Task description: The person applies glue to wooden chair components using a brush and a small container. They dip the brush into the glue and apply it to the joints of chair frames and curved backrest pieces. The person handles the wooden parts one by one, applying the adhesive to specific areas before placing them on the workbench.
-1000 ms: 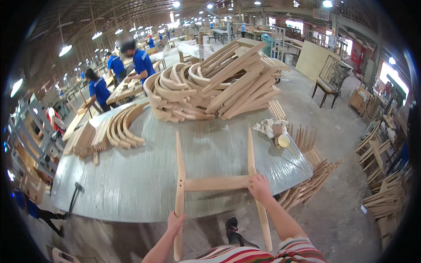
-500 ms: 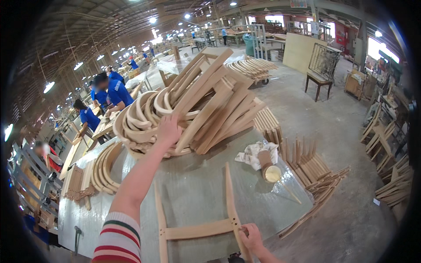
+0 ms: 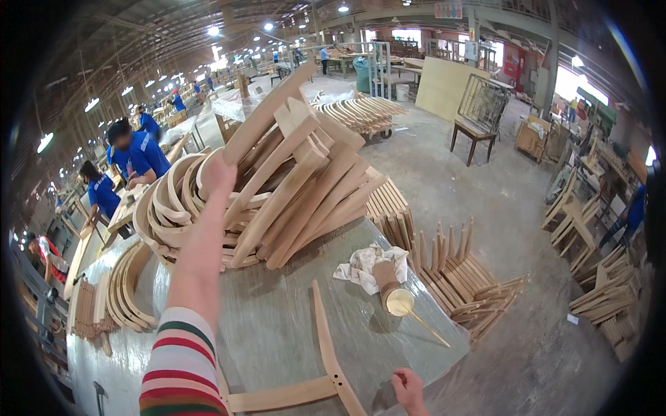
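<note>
My left hand (image 3: 219,175) reaches far forward into a big heap of curved and straight wooden chair parts (image 3: 284,191) and closes on one long plank (image 3: 267,114) that sticks up out of it. My right hand (image 3: 409,390) stays low at the front edge of the work table (image 3: 277,326), touching the right rail of a partly joined wooden frame (image 3: 326,360) that lies flat there. The frame's lower end is cut off by the picture edge.
A cup of pale glue with a stick (image 3: 399,299) stands on a crumpled rag (image 3: 364,265) at the table's right. More curved pieces (image 3: 125,291) lie at the left. Wooden legs (image 3: 458,270) are stacked on the floor beside the table. People in blue shirts (image 3: 135,152) work behind.
My left hand let go of the frame's left rail and stretched up to the heap, now gripping a plank. My head has leaned forward, so the heap looks closer. My right hand stays by the frame.
</note>
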The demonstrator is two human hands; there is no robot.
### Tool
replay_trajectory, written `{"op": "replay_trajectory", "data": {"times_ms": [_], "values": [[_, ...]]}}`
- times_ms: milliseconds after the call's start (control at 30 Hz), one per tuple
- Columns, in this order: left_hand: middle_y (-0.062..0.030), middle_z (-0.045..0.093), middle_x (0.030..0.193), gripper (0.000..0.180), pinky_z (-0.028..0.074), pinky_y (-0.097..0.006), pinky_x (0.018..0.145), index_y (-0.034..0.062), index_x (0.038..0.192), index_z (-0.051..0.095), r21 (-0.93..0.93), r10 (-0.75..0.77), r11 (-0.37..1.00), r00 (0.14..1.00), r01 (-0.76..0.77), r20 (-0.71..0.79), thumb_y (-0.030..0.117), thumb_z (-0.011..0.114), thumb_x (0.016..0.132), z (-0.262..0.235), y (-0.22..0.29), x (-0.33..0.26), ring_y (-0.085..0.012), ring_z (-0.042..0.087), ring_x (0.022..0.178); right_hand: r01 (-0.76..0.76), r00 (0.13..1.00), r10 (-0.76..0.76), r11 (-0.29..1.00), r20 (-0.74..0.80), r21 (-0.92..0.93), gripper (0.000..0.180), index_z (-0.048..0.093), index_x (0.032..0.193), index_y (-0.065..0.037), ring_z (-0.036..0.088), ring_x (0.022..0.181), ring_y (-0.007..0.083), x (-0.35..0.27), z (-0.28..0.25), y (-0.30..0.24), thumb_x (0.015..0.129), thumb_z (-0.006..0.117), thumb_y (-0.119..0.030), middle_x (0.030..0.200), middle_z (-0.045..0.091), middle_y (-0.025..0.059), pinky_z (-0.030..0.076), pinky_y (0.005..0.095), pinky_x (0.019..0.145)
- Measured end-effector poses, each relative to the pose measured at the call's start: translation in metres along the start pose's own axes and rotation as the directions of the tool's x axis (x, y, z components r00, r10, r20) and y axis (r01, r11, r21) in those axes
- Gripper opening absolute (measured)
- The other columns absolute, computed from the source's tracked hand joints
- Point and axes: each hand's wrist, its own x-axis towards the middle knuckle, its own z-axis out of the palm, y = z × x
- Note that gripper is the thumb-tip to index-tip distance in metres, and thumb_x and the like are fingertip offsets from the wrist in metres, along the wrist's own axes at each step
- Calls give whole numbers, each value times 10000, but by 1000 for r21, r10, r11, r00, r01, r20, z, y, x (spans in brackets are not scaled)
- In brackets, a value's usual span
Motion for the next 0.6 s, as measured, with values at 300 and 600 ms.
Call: {"op": "replay_trajectory", "data": {"times_ms": [300, 600], "values": [[-162, 639, 863, 319, 483, -454, 690, 104, 990, 585, -91, -20, 996, 918, -17, -397, 296, 584, 735, -106, -75, 28, -347, 614, 822, 148, 959, -147, 989, 243, 16, 155, 623, 915, -5, 558, 648, 117, 24, 43, -42, 809, 597, -116, 716, 621, 66, 457, 261, 609], [-56, 583, 744, 287, 446, -286, 555, 18, 929, 543, -715, -334, 698, 902, 42, -273, 147, 686, 717, -277, -220, -97, -152, 553, 595, 445, 884, -467, 846, 2, 294, 245, 568, 1069, -20, 550, 915, 162, 34, 81, -161, 845, 549, -119, 1013, 583, 60, 437, 284, 771]]}}
